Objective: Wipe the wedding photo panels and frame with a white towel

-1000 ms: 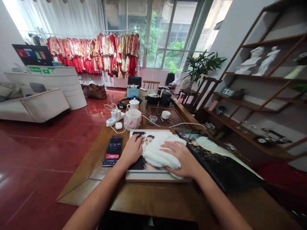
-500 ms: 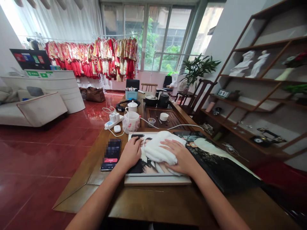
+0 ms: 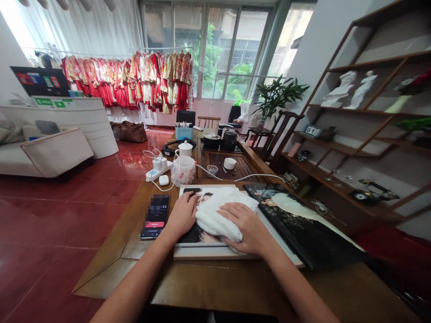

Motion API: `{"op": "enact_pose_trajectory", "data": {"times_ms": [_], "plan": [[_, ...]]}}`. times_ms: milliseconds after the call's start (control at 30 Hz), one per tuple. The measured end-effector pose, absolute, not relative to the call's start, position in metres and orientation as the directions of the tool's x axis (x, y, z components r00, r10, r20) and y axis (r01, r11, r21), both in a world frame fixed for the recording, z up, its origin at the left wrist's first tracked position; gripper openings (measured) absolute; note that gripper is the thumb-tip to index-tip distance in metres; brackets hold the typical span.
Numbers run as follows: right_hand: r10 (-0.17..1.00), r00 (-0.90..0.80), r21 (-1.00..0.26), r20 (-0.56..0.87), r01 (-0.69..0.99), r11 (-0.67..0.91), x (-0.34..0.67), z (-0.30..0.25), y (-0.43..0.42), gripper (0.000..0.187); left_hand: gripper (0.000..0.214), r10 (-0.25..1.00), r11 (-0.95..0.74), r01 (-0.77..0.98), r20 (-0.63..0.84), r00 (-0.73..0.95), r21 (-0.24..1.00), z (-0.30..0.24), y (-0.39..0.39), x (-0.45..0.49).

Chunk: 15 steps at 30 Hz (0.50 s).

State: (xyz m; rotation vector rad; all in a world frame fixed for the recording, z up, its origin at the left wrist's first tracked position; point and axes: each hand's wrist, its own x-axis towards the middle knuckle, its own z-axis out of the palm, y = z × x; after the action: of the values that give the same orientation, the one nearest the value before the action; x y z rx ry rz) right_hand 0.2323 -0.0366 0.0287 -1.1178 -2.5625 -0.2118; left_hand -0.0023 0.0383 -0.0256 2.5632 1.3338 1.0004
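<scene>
A thick photo album lies open on the wooden table, its right-hand page, a dark-toned printed photo [image 3: 305,229], lying flat. My left hand [image 3: 183,215] rests flat on the near photo page [image 3: 191,236], fingers on its left part, holding nothing. My right hand [image 3: 244,227] presses down on a crumpled white towel [image 3: 215,215] lying on that page. The towel hides the page's middle. A smartphone [image 3: 155,216] with a blurred screen lies just left of my left hand.
Beyond the album stand a clear jug [image 3: 183,170], a white teapot [image 3: 185,149] and a power strip [image 3: 158,168] with cables. A wooden tea tray [image 3: 229,172] sits further along. Shelves with white figurines rise right; a red tiled floor lies left of the table.
The towel has slid left and toward me under my right hand. My left hand stays nearly still. The view has shifted slightly.
</scene>
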Motion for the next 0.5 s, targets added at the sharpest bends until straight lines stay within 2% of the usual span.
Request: {"op": "enact_pose_trajectory", "data": {"times_ms": [67,233,500], "plan": [[0.687,-0.64,-0.008,0.344,0.729,0.684,0.233,0.029,-0.035,0.064,0.037,0.758,-0.616,0.703,0.51,0.406,0.355,-0.025,0.038,-0.002],[0.753,-0.532,-0.014,0.388,0.813,0.582,0.238,0.032,-0.024,0.057,0.036,0.755,-0.616,0.705,0.517,0.402,0.351,-0.023,0.036,-0.002],[0.733,-0.587,0.007,0.343,0.782,0.623,0.235,0.031,-0.028,0.06,0.035,0.755,-0.616,0.704,0.519,0.399,0.354,-0.024,0.036,-0.002]]}}
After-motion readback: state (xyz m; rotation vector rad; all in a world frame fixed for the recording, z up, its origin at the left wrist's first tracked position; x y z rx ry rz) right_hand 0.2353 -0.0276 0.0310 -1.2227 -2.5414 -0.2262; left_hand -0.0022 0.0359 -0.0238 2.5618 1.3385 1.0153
